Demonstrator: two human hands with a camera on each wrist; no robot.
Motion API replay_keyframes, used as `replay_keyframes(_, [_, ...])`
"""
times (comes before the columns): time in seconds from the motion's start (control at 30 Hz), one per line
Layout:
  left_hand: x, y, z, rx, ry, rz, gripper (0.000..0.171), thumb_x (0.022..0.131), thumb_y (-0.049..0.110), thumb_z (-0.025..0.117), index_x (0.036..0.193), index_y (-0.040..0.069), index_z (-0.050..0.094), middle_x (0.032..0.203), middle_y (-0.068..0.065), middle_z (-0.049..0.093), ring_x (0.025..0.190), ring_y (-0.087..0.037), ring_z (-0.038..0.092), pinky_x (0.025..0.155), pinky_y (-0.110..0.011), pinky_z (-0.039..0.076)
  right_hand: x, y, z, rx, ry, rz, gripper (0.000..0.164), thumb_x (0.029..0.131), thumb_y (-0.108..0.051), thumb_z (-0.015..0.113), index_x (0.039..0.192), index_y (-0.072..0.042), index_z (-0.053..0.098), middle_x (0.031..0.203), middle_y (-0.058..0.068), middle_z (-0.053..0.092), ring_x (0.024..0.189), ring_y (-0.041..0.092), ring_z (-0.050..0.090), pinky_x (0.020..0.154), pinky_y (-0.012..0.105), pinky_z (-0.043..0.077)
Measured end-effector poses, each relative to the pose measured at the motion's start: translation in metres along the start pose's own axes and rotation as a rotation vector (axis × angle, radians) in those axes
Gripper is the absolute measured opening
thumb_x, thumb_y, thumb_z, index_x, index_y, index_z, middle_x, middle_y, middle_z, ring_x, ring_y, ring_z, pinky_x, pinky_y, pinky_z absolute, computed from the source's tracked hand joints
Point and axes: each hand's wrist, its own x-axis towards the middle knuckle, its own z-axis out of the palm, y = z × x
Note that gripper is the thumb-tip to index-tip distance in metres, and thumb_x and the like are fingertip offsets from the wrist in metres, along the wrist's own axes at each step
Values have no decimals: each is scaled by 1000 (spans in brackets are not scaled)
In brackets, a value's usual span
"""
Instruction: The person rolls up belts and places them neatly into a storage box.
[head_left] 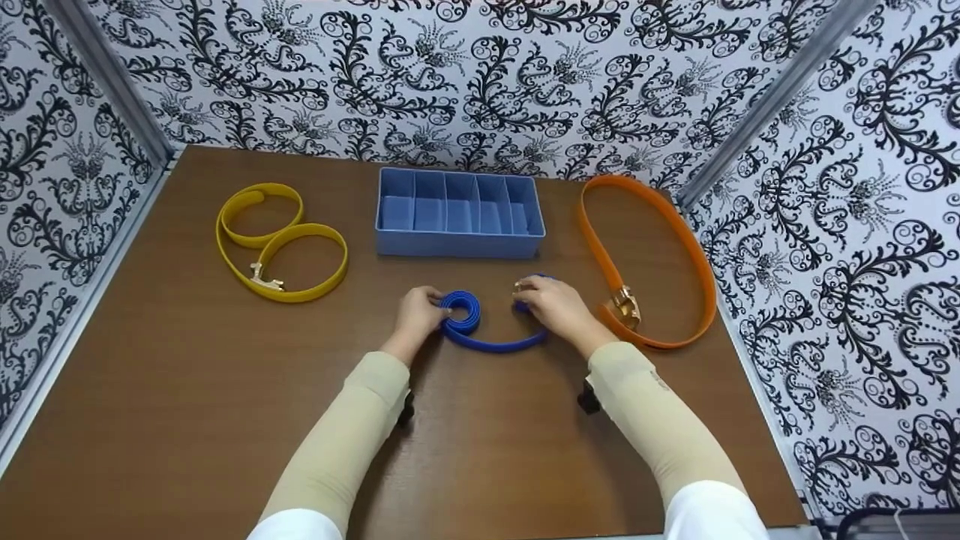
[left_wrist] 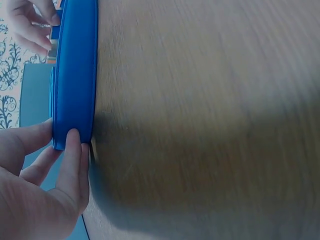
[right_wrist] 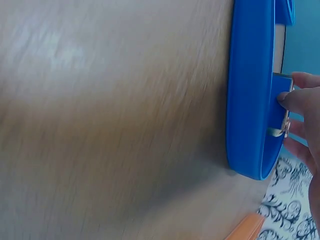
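A blue belt (head_left: 495,346) stands on its edge on the table, its left part wound into a tight coil and the rest curving round to the right. My left hand (head_left: 418,313) holds the outer left side of the coil; in the left wrist view its fingers (left_wrist: 73,160) lie against the blue strap. At the other end, my right hand (head_left: 553,304) pinches the belt by its metal buckle (right_wrist: 286,122), thumb on the strap. Most of the buckle is hidden behind the fingers in the head view.
Behind the hands stands a blue-grey tray (head_left: 459,244) with several compartments. A yellow belt (head_left: 330,289) lies looped at the left, its buckle toward the front. An orange belt (head_left: 697,262) forms a large loop at the right. Patterned walls (head_left: 465,82) border the brown table (head_left: 187,420).
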Motion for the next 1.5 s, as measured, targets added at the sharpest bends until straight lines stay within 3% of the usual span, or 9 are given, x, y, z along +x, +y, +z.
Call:
replay_keyframes(0.2, [0,-1,1,0,0,-5,35,81,5,78,114,-1,68,107,-15,69,92,-24,67,71,-28,55,-10,14,-1,-29,41,128,25,89,0,68,113,-5,73,113,15,66,102,33,63,88,46,51])
replay_keyframes(0.37, [-1,-1,1,-9,6,2,34,81,4,77,113,-2,68,105,-16,69,91,-24,66,71,-29,55,-14,23,-1,-34,24,215,31,88,-5,71,119,-4,69,123,16,63,107,34,62,89,48,50])
replay_keyframes(0.63, [-1,-2,3,-9,13,2,33,81,4,78,112,-2,69,103,-15,70,90,-24,67,71,-29,55,-12,21,-7,-43,-40,262,36,88,-11,72,122,-1,66,132,19,57,115,38,57,95,50,46])
replay_keyframes(0.93, [-3,0,-1,-6,21,20,32,82,4,77,113,-2,69,105,-16,70,94,-26,66,79,-33,54,7,-7,-13,-85,-35,152,41,88,-18,74,124,-2,65,128,19,60,117,38,56,98,50,43])
replay_keyframes(1.2, [-4,1,-1,-8,15,15,32,83,6,76,113,-1,68,106,-16,69,97,-27,65,82,-35,53,24,-45,-8,-100,-149,58,54,88,-38,72,131,-7,61,130,12,59,116,32,56,99,49,42])
replay_keyframes(1.37, [-3,1,0,-13,29,38,31,81,4,77,110,-3,69,104,-18,70,96,-27,66,81,-35,53,22,-60,-4,-48,-233,-27,74,82,-57,70,138,-10,55,136,11,54,125,32,47,105,50,35])
replay_keyframes(1.5, [-3,1,0,-6,32,44,31,80,4,78,110,-3,69,103,-18,70,95,-27,66,81,-35,53,17,-64,0,-29,-317,-72,96,74,-67,71,149,-13,41,149,13,39,137,34,32,112,52,23])
